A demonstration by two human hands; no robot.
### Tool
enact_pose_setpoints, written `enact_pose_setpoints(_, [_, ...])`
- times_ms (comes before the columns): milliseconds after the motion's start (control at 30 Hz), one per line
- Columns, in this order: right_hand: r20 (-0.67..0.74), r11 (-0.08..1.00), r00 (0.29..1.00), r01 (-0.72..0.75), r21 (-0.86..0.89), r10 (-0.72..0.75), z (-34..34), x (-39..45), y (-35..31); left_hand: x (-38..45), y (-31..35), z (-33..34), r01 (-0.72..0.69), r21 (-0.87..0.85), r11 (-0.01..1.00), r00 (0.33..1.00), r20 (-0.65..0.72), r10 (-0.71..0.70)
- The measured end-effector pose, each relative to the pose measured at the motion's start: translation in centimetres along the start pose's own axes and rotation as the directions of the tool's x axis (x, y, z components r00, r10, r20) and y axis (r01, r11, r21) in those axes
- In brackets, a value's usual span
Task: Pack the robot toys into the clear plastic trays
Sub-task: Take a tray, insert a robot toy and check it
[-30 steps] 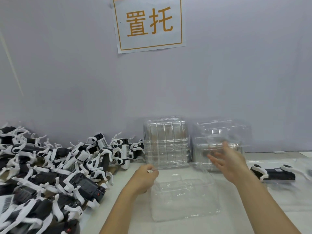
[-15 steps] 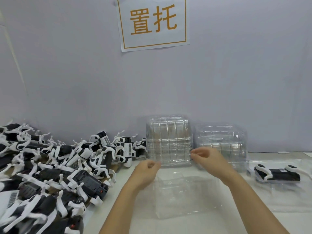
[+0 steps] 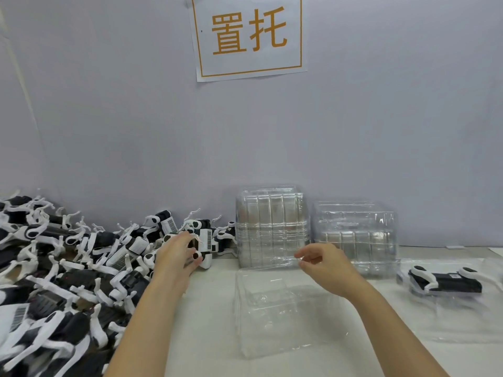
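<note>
Left hand (image 3: 177, 253) at 9 o'clock, fingers curled onto a black-and-white robot toy (image 3: 202, 244) at the pile's edge. Right hand (image 3: 325, 265) loosely open, holding nothing, above the empty clear plastic tray (image 3: 283, 308) lying centre on the white tabletop (image 3: 206, 322). 2 clear tray stacks (image 3: 272, 227) at 12 o'clock. 1 packed toy (image 3: 446, 280) at 3 o'clock.
</note>
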State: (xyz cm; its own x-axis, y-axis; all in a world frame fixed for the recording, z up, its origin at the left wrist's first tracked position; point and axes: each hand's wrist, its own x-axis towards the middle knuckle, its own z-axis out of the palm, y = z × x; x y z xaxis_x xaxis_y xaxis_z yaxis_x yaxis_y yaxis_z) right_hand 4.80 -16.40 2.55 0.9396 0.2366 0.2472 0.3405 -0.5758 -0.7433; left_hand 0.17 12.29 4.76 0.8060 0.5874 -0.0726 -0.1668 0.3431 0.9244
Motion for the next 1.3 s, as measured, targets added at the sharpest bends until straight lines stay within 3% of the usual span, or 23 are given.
enact_pose_setpoints(167, [-0.004,1.000,1.000,-0.007,-0.004,0.007,0.0,0.0,-0.2,0.3,-0.4,-0.3,-0.135,-0.044,0.990,0.981,-0.148,0.128])
enact_pose_setpoints(333, [0.002,1.000,1.000,-0.004,-0.023,0.004,0.1,-0.1,-0.4,0.1,-1.1,0.3,-0.327,0.115,0.938,0.903,-0.254,0.346])
enact_pose_setpoints(467, [0.009,0.999,1.000,-0.004,-0.053,0.005,0.1,-0.1,-0.6,-0.3,-1.0,0.6,-0.412,0.248,0.877,0.875,-0.160,0.456])
enact_pose_setpoints(600, [0.019,0.997,1.000,0.003,-0.079,-0.002,0.1,-0.1,-0.6,-1.5,0.6,1.8,-0.539,0.224,0.812,0.827,-0.045,0.561])
enact_pose_setpoints(700, [-0.091,0.997,0.994,0.059,-0.057,-0.064,0.1,0.1,-1.4,-3.1,2.5,3.2,-0.653,0.201,0.730,0.753,0.064,0.655])
enact_pose_setpoints(767, [-0.193,0.992,0.977,0.110,0.064,-0.096,-0.1,0.1,-2.8,-4.5,3.5,4.0,-0.707,0.188,0.682,0.707,0.180,0.684])
enact_pose_setpoints(833, [-0.168,0.941,0.986,0.059,0.334,-0.002,-0.1,0.0,-4.4,-5.9,4.0,4.9,-0.728,0.165,0.665,0.676,0.333,0.658])
enact_pose_setpoints(900, [0.078,0.723,0.985,-0.167,0.670,0.155,0.0,-0.2,-5.7,-7.2,4.1,5.9,-0.735,0.141,0.664,0.632,0.500,0.593])
enact_pose_setpoints(933, [0.224,0.588,0.959,-0.283,0.758,0.173,0.0,-0.5,-6.1,-7.8,4.0,6.6,-0.739,0.136,0.660,0.596,0.587,0.548])
enact_pose_setpoints(1000, [0.384,0.440,0.919,-0.380,0.813,0.085,0.0,-0.8,-5.9,-8.8,3.5,7.8,-0.738,0.144,0.660,0.521,0.743,0.420])
enact_pose_setpoints(1100, [0.410,0.334,0.911,-0.370,0.867,-0.055,-1.0,-1.0,-5.0,-9.6,2.5,8.9,-0.731,0.208,0.650,0.472,0.842,0.262])
enact_pose_setpoints(1133, [0.404,0.337,0.911,-0.355,0.872,-0.088,-1.6,-1.0,-4.6,-9.6,2.2,9.0,-0.732,0.243,0.636,0.475,0.852,0.222])
enact_pose_setpoints(1200, [0.375,0.444,0.920,-0.291,0.848,-0.114,-2.4,-0.8,-4.2,-9.4,1.5,9.0,-0.743,0.323,0.586,0.482,0.866,0.134])
enact_pose_setpoints(1300, [0.293,0.574,0.955,-0.213,0.791,-0.049,-2.4,-0.4,-3.6,-8.8,0.8,8.7,-0.745,0.421,0.517,0.500,0.866,0.015])
